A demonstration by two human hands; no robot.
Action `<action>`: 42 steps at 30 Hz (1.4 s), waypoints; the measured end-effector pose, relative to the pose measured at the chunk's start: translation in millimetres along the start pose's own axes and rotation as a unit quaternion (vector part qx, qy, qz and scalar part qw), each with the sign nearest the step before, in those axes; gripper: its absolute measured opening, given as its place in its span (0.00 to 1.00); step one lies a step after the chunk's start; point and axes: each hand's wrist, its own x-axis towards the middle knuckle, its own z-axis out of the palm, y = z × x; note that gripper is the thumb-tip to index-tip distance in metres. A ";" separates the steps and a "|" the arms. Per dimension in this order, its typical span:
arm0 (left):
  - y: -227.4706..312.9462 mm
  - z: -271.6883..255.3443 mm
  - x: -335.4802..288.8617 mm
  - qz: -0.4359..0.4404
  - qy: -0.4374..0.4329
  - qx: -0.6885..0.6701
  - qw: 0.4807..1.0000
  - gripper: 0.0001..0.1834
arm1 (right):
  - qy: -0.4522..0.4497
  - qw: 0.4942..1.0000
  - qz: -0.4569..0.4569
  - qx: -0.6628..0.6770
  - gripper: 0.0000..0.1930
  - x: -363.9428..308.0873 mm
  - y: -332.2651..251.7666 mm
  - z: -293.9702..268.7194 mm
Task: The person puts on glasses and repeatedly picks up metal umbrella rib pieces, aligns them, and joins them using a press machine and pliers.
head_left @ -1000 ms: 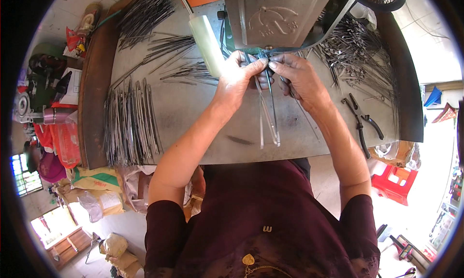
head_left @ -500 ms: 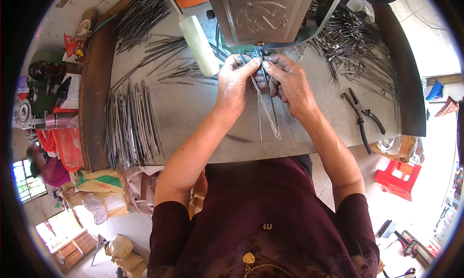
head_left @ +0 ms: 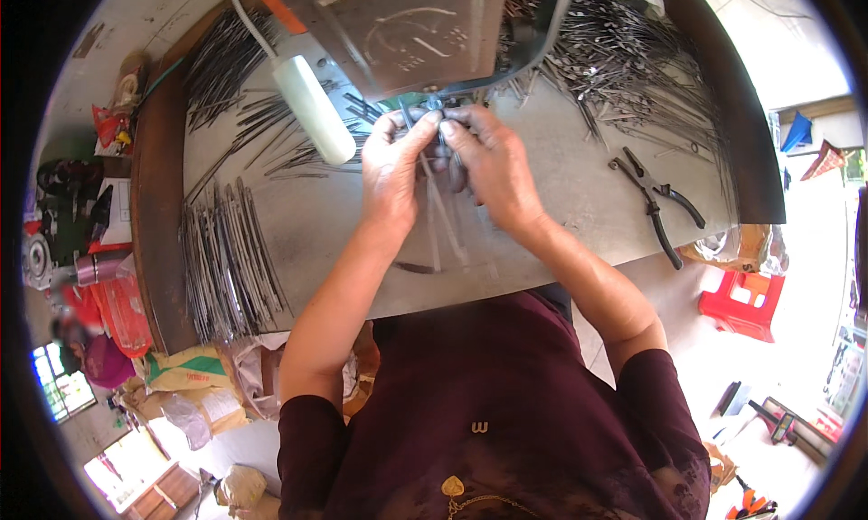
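Observation:
Both hands meet at the lower end of a grey metal machine (head_left: 398,41). My left hand (head_left: 394,169) pinches a thin metal strip (head_left: 440,214), whose lower length hangs toward me, smeared by motion. My right hand (head_left: 495,163) is closed at the upper end of dark thin strips (head_left: 455,169), thumb and fingers pressed together right beside the left fingertips. The fingers partly hide where the strips meet under the machine. A white cylindrical lamp (head_left: 314,110) stands just left of my left hand.
A row of metal strips (head_left: 231,262) lies at the table's left, with more bundles (head_left: 221,63) behind. A tangled heap of metal rods (head_left: 624,63) covers the back right. Black-handled pliers (head_left: 658,203) rest at the right. A red stool (head_left: 743,305) stands beyond the table edge (head_left: 506,294).
The whole view has shifted, so table and machine appear further left. Both hands stay together under the machine, still gripping. The hanging strips have swung and now look blurred.

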 end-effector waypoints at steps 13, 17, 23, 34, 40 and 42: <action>104.0 -165.1 -26.1 0.193 0.111 0.678 0.700 0.19 | 0.107 0.779 -0.167 -0.595 0.18 83.5 19.3 -87.9; 62.3 -147.6 -23.9 0.281 0.023 0.707 0.649 0.14 | 0.075 0.772 -0.172 -0.607 0.15 81.8 23.0 -103.4; 44.0 -137.1 -22.1 0.348 0.008 0.726 0.593 0.09 | 0.069 0.810 -0.182 -0.552 0.11 12.4 24.5 -130.3; 28.5 -62.3 -22.2 0.161 -0.006 0.259 0.952 0.16 | 0.076 0.943 -0.080 -0.314 0.12 -8.5 7.5 -115.7; 17.7 -26.1 -1.5 0.036 -0.029 0.102 0.994 0.17 | -0.057 0.997 0.036 0.034 0.08 -38.9 7.3 -54.5; 12.7 -21.0 2.0 0.032 -0.042 0.077 0.996 0.17 | -0.103 0.988 0.069 0.096 0.08 -44.8 9.6 -46.6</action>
